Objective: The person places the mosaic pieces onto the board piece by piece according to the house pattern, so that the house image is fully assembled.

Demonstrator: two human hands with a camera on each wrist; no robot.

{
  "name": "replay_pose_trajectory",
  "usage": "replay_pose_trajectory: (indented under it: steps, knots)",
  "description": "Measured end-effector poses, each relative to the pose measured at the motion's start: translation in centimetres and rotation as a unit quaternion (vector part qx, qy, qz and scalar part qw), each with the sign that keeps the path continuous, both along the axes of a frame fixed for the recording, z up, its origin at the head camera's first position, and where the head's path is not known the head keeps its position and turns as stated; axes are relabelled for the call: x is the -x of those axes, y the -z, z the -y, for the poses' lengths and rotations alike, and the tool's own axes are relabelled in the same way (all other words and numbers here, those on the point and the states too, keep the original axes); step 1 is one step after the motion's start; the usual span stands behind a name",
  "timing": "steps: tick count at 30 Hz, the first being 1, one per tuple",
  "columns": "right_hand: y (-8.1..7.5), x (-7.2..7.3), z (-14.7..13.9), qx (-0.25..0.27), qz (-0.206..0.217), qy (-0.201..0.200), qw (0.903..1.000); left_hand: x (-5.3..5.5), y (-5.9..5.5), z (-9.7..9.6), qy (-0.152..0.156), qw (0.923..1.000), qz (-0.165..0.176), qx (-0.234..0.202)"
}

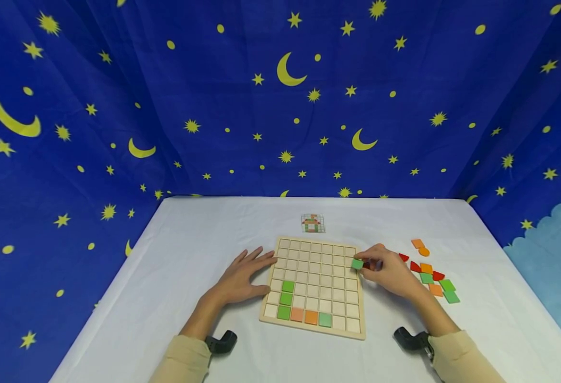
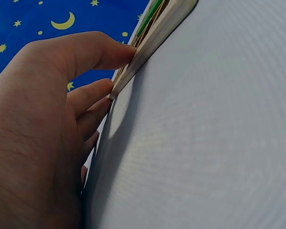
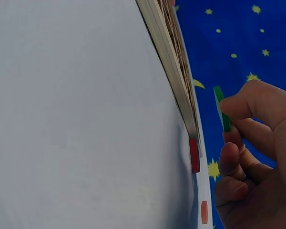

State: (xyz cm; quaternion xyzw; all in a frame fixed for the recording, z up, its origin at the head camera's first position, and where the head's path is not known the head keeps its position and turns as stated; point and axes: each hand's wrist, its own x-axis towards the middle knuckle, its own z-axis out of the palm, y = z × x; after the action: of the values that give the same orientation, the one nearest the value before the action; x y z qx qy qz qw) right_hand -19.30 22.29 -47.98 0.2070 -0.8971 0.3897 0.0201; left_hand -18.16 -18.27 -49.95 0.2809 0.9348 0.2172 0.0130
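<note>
My right hand (image 1: 387, 270) pinches a green square tile (image 1: 357, 264) between thumb and fingers, over the right edge of a wooden grid board (image 1: 313, 332). In the right wrist view the tile (image 3: 222, 109) is held on edge, apart from the board. My left hand (image 1: 240, 280) lies spread along the board's left side, thumb and fingertips at its rim (image 2: 157, 40). On the board, green tiles (image 1: 286, 299) form a short column at the lower left. A salmon tile (image 1: 297, 315), an orange tile (image 1: 311, 317) and a mint-green tile (image 1: 325, 319) continue along the bottom row.
Right of the board lie loose pieces: red wedges (image 1: 415, 267), orange squares (image 1: 436, 290), an orange disc (image 1: 424, 251) and green squares (image 1: 451, 297). A red piece (image 3: 194, 156) is close to the board's edge. Behind the board lies a small pattern card (image 1: 313, 223) on the white tablecloth (image 1: 213, 223).
</note>
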Motion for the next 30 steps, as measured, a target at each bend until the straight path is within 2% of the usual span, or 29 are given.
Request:
replay_pose_trajectory:
  steps: [16, 30]
  knots:
    - [-0.1, -0.8, 1.1, 0.004, -0.002, -0.031, 0.9995, 0.1, 0.2, 0.1, 0.0, 1.0, -0.002, -0.002]
    - [0.2, -1.3, 1.8, -0.002, 0.024, -0.047, 0.9986, 0.0, 0.1, 0.0, -0.004, 1.0, -0.001, 0.002]
